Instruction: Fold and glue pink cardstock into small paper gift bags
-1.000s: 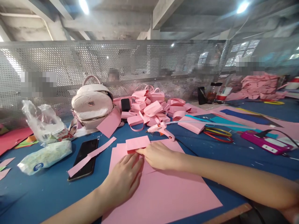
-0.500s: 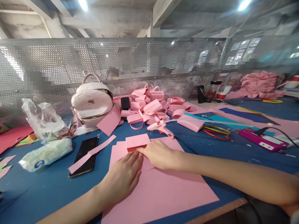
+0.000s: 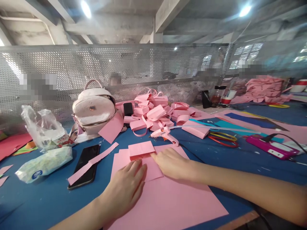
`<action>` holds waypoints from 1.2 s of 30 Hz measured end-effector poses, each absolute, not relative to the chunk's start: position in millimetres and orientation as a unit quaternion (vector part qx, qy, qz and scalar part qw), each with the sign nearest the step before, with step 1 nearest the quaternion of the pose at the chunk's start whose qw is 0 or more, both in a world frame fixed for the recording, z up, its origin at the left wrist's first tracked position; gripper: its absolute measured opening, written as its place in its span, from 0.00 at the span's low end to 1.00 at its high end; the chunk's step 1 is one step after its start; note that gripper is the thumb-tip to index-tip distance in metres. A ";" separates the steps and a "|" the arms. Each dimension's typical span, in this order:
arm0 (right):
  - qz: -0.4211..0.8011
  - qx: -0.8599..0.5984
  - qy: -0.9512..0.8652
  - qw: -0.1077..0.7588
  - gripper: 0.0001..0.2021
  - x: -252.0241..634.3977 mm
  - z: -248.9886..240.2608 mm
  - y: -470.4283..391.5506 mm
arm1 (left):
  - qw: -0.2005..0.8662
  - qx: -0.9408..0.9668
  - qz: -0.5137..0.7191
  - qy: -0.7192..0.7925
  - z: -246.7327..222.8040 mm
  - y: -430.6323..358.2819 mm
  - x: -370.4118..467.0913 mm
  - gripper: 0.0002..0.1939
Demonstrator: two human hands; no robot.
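Note:
A small pink paper (image 3: 142, 149) with a folded-up flap lies on larger pink sheets (image 3: 177, 204) in front of me. My left hand (image 3: 128, 182) rests on it from the left, fingers stretched out with their tips near the fold. My right hand (image 3: 170, 163) is closed at the flap's right corner, its index finger pressing there and the other fingers curled; the thumb is hidden. Just beyond the papers lies a pink-and-white hot glue gun (image 3: 165, 134) with a clear glue stick in its back.
A pile of folded pink paper pieces (image 3: 155, 111) stands behind the glue gun, beside a white backpack (image 3: 93, 108). On the left are a phone (image 3: 86, 163) under a pink strip and a tissue pack (image 3: 45, 163). A purple power strip (image 3: 271, 147) sits right.
My right hand has slid a little right along the fold, away from my left fingertips, so more of the small paper shows between them. The view has shifted slightly.

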State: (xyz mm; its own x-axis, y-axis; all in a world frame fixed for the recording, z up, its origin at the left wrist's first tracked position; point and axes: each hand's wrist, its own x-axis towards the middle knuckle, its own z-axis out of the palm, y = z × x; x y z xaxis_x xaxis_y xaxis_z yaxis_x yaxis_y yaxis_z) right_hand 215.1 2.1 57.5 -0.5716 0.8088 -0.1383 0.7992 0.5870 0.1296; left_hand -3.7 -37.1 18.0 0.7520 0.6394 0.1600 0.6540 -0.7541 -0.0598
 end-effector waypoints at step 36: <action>-0.256 0.495 0.793 -0.245 0.23 313.0 38.3 73.2 | 0.036 -0.866 -0.164 -0.470 14.8 -20.9 -5.5 0.07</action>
